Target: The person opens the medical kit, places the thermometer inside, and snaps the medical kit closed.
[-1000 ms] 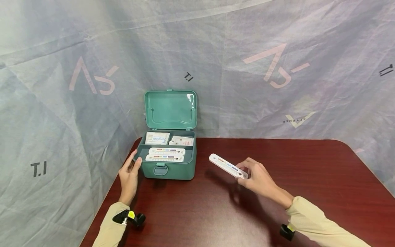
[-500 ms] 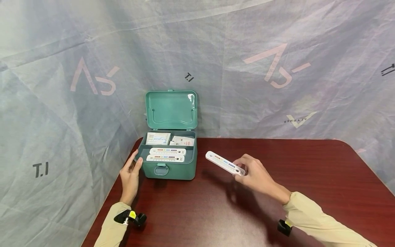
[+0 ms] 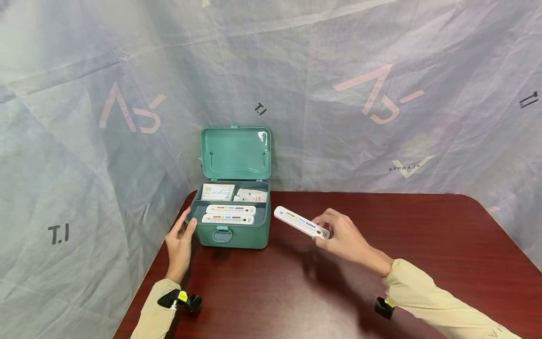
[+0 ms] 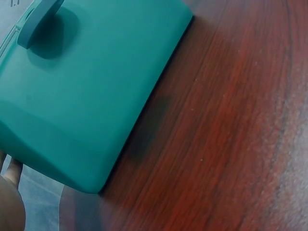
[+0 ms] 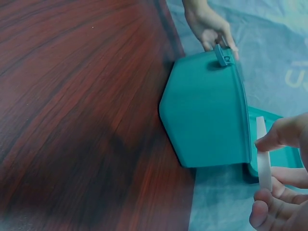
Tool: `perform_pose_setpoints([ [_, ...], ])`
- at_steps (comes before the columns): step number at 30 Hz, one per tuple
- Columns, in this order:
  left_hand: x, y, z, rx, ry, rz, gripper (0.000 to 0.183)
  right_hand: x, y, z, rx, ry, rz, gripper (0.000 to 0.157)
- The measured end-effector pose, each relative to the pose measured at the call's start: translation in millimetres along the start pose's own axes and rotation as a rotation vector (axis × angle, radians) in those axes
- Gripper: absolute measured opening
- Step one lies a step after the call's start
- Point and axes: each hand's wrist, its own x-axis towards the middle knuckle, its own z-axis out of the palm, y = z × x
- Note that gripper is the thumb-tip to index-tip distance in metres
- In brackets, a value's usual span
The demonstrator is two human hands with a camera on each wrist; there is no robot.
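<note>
My right hand (image 3: 345, 239) pinches one end of a white plate thermometer (image 3: 298, 221) with coloured marks. It is held above the table, to the right of a teal medical box (image 3: 237, 235), its free end towards the box. In the right wrist view the thermometer (image 5: 263, 154) shows edge-on between thumb and fingers. My left hand (image 3: 179, 245) rests against the box's left front corner, fingers extended along the side and thumb near the front rim. Two similar thermometers (image 3: 230, 210) lie side by side in the front compartment of the box.
The lid (image 3: 236, 153) stands raised at the back of the box. Behind a divider lie a packet marked Surgical (image 3: 218, 192) and another white packet (image 3: 251, 195). The dark red table (image 3: 381, 221) ends at a grey cloth backdrop (image 3: 322, 117) behind and to the left.
My right hand has moved left with the thermometer, bringing it closer to the box. My left hand stays at the box's corner.
</note>
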Motion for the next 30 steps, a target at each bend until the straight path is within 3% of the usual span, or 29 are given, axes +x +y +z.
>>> perform_pose_setpoints([
  [8, 0.0, -3.9, 1.2, -0.016, 0.0, 0.041, 0.043, 6.0, -5.0, 3.6, 0.002, -0.015, -0.005, 0.03],
  [23, 3.9, -1.9, 3.1, -0.04, -0.03, 0.014, 0.044, 24.4, -9.5, 13.9, 0.011, -0.043, -0.034, 0.03],
  [30, 1.8, -3.6, 2.9, -0.057, 0.02, 0.028, 0.042, 35.1, -14.0, 20.5, 0.016, -0.054, -0.072, 0.031],
])
